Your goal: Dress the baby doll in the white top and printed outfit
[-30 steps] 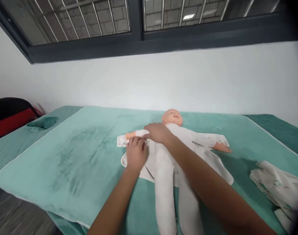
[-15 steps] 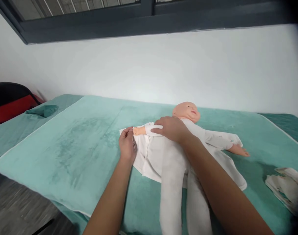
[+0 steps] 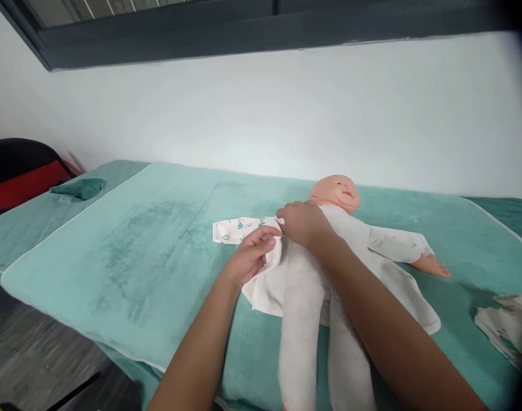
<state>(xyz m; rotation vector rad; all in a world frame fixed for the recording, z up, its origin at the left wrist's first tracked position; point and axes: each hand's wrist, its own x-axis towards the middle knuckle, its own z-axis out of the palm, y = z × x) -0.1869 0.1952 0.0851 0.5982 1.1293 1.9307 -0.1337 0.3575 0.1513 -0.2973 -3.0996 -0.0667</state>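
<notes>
A baby doll [image 3: 336, 191] lies on its back in white clothes, its head toward the wall. Under it is spread a white baby shirt [image 3: 267, 299], with one printed sleeve [image 3: 233, 230] laid out flat to the left. My left hand [image 3: 256, 251] pinches the shirt's cloth near the inner end of that sleeve. Beside it, my right hand [image 3: 304, 222] has its fingers closed on cloth at the doll's shoulder. The doll's arm on this side is hidden by my hands and the cloth. Its other arm [image 3: 430, 264] comes out of a white sleeve on the right.
A green padded mat [image 3: 115, 257] covers the table below a white wall and a dark window frame [image 3: 167, 40]. Crumpled printed cloth [image 3: 505, 325] lies at the right edge. A red and black chair back [image 3: 21, 177] stands at the far left.
My left hand has moved right from the doll's hand to the inner end of the sleeve. The printed sleeve now shows, and the doll's forearm is out of sight.
</notes>
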